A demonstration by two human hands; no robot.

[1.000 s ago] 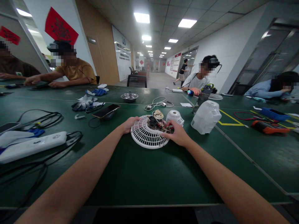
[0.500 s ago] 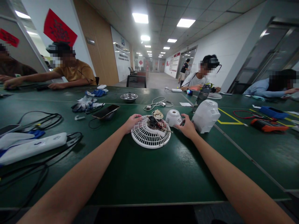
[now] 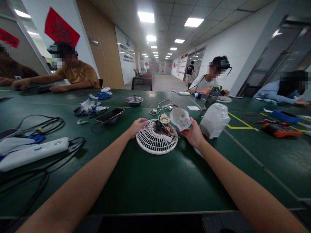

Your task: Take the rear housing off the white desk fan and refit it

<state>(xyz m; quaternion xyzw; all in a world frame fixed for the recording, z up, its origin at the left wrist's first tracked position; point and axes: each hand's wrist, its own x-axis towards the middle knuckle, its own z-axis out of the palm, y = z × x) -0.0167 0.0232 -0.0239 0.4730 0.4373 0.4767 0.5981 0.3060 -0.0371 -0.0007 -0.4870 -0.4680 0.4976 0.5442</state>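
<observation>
Grille (image 3: 155,148) flat on bench (image 3: 160,181), motor and wiring (image 3: 162,128) on it; left hand (image 3: 136,128), grip closed at rim, probably steadying. Right hand (image 3: 195,135) clamped on small vented cover (image 3: 181,120), beside grille, tilted hollow side to wearer, perhaps for a look inside. Larger housing (image 3: 215,122) upright, right. Beyond: bottle (image 3: 211,103), steel bowl (image 3: 134,101); contents of both unclear.

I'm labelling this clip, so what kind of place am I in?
Probably an office used as a workshop: a long green worktable, an orange multimeter and a partly dismantled fan with its wiring exposed on a white grille.
</observation>
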